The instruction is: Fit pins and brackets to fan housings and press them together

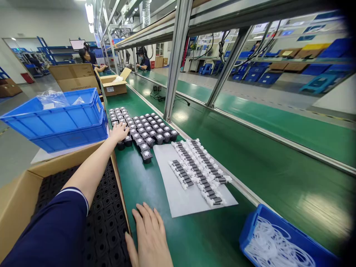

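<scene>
My left hand reaches out to the near left side of a group of small black round parts with white, fan-like tops. Its fingers lie stretched over some of them and appear to touch them; their tips are partly hidden. Close to me, my right hand rests palm down with fingers spread at the bench's edge, holding nothing. Beyond it, a white sheet carries rows of small dark grey blocks with white ends.
Below my left arm stands a cardboard box of black foam-like parts. Stacked blue crates stand behind it. A blue bin holds white tubing-like loops. A metal post rises at the bench's far edge. Co-workers sit farther off.
</scene>
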`<move>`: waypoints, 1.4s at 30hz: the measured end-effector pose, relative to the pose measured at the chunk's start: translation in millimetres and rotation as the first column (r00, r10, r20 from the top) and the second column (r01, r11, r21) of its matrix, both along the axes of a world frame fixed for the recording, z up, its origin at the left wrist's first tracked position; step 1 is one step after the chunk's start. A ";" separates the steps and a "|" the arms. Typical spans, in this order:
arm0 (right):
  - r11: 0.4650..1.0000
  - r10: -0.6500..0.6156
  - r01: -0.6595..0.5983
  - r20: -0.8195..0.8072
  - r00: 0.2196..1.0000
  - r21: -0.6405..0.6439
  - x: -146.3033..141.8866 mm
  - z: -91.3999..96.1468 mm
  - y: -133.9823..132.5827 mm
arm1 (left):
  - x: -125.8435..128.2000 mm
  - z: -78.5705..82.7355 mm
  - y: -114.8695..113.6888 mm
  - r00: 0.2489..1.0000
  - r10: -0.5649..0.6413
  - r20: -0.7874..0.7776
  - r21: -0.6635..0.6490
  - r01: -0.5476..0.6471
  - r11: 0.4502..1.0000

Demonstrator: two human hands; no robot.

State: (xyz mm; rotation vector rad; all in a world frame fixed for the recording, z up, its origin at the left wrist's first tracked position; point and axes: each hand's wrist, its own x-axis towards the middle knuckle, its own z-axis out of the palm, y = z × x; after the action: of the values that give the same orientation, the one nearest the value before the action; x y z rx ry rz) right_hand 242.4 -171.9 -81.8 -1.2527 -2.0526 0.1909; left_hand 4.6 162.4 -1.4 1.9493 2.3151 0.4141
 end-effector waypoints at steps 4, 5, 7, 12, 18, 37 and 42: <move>1.000 0.026 -0.025 0.016 1.000 -0.013 1.5 2.8 0.6 | -1.6 1.8 0.9 1.000 -0.002 0.013 0.066 0.002 0.998; 0.999 0.033 -0.033 0.018 0.999 -0.016 2.0 3.7 0.5 | -2.8 4.0 1.6 1.000 -0.004 0.020 0.087 0.002 0.996; 0.999 0.040 -0.040 0.016 0.999 -0.027 2.8 5.2 0.0 | -6.6 9.4 2.2 0.999 -0.001 0.033 0.132 -0.003 0.991; 0.998 0.047 -0.046 0.009 0.999 -0.051 2.9 7.6 -0.7 | -14.7 17.3 -7.2 0.999 0.005 0.049 0.194 -0.015 0.981; 0.996 0.061 -0.060 0.017 0.998 -0.066 2.9 9.2 0.4 | 5.3 8.7 -17.8 0.999 0.026 0.030 0.097 -0.029 0.995; 0.959 0.146 -0.151 -0.037 0.989 -0.241 9.3 21.9 0.1 | 26.6 -0.6 -26.7 0.989 0.083 -0.120 0.045 -0.078 0.996; 0.949 0.150 -0.160 -0.056 0.987 -0.270 9.0 22.0 -3.0 | 29.8 0.0 -36.0 0.987 0.110 -0.115 0.064 -0.103 0.993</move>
State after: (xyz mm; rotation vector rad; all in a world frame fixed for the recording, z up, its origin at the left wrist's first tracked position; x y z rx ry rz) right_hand 251.4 -174.9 -59.8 -1.2371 -2.1480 0.5846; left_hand 34.4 126.4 -1.4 1.9316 2.5171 0.3876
